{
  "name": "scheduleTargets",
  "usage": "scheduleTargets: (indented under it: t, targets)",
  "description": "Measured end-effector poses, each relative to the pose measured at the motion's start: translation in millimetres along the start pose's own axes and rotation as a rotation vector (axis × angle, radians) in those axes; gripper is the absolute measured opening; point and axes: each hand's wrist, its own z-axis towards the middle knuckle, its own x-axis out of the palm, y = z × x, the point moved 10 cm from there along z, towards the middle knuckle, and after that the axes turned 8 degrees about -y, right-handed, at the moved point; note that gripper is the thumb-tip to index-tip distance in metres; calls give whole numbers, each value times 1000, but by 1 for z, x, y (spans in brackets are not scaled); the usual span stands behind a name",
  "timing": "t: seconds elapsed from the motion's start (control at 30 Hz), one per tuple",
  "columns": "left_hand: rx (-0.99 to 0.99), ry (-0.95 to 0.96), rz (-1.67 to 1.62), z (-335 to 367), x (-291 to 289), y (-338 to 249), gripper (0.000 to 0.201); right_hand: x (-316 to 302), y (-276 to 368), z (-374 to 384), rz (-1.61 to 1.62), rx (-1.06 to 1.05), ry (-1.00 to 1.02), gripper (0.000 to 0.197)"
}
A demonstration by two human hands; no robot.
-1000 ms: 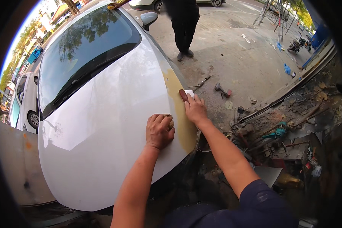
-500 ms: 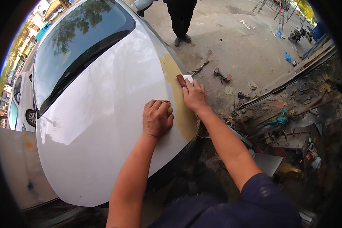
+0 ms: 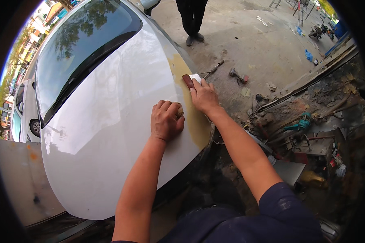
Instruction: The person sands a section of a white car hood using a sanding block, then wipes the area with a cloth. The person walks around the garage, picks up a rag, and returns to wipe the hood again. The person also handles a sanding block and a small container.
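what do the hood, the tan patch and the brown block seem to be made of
Hood: probably painted metal, glossy white with bright reflections. Tan patch: perhaps filler, matte, with uneven edges. Brown block: maybe wood or rubber; its plain, smooth look leaves that open.

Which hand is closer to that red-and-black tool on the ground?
Right. The right hand is at the yellowish edge of the hood, on the side toward the tool. The left hand rests farther left on the hood, so it's farther away.

Here I am, looking right across my view, and I can read no lettering, number or sign.
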Motion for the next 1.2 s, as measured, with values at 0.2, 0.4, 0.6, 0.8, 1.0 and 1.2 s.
scheduleTargets:
  t: [0.2,0.4,0.6,0.8,1.0,1.2]
  targets:
    - [-35,-113,111,6,-8,3,37,-51,32,-121,15,-176,-42,59]
    - [-157,-84,127,5,2,15,37,-22,17,-49,55,-122,-92,51]
    - [-234,-49,48,18,11,28,28,11,6,26,27,-35,-27,50]
    - [-175,-62,38,39,18,35,24,-49,29,-100,95,-242,4,59]
    - [-181,-65,36,37,19,36,22,27,8,54,109,-144,-85,50]
    - [-194,-103,27,39,15,35,24,-7,16,-5,145,-215,-37,55]
